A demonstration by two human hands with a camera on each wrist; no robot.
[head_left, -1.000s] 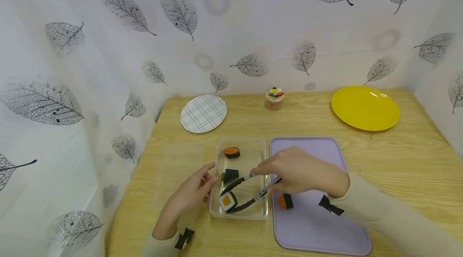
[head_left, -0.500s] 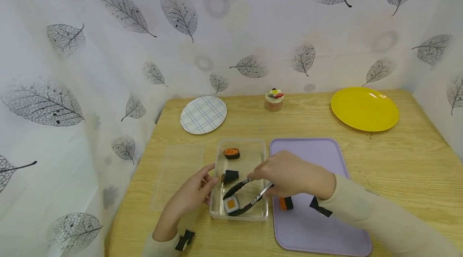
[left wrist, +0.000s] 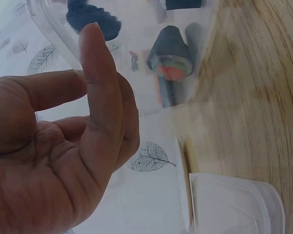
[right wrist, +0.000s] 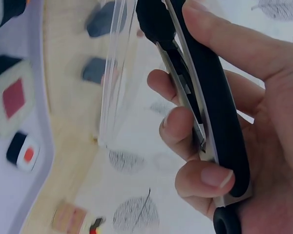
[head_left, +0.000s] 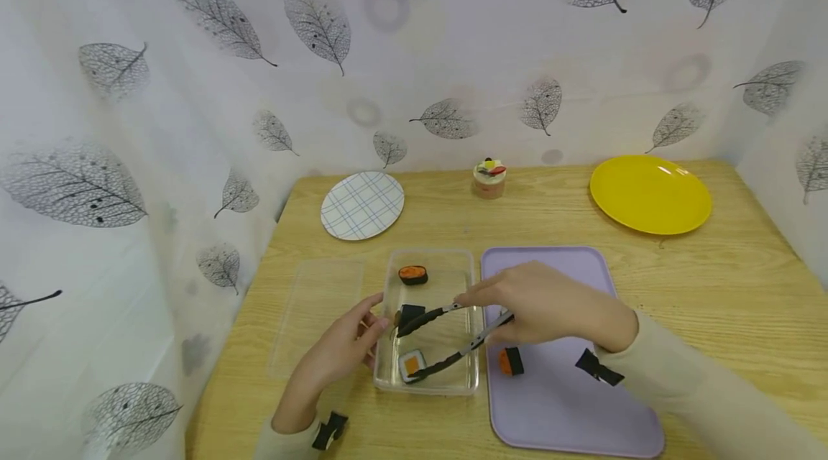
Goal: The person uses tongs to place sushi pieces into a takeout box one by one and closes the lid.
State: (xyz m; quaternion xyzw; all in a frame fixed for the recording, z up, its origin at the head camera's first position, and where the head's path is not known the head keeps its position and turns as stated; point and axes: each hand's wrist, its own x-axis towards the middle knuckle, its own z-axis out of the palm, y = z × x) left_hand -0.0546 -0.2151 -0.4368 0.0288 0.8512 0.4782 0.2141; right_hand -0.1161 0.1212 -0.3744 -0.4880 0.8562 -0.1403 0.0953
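Note:
My right hand point(head_left: 550, 302) grips a pair of tongs point(right wrist: 217, 112) with black handles. The tongs' black ends reach into a clear plastic box point(head_left: 477, 287) and stand apart. One end is over a dark sushi piece point(head_left: 414, 311); the other overlaps a white sushi roll point(head_left: 407, 359) with an orange square centre, lying in the box's near left corner. An orange-topped sushi piece point(head_left: 412, 276) sits at the box's far end. My left hand point(head_left: 339, 341) rests against the box's left wall, its fingers loosely bent; one finger point(left wrist: 102, 92) points up along the wall in the left wrist view.
A lilac tray point(head_left: 569, 402) right of the box holds sushi, including an orange-and-black piece point(head_left: 511, 361). A clear lid point(head_left: 317, 309) lies left. Behind stand a checked plate point(head_left: 362, 205), a toy cupcake point(head_left: 489, 180) and a yellow plate point(head_left: 650, 194).
The tongs' ends have spread apart, letting go of the white roll, which now lies in the box. My right hand has shifted right and slightly away. My left hand has stayed put.

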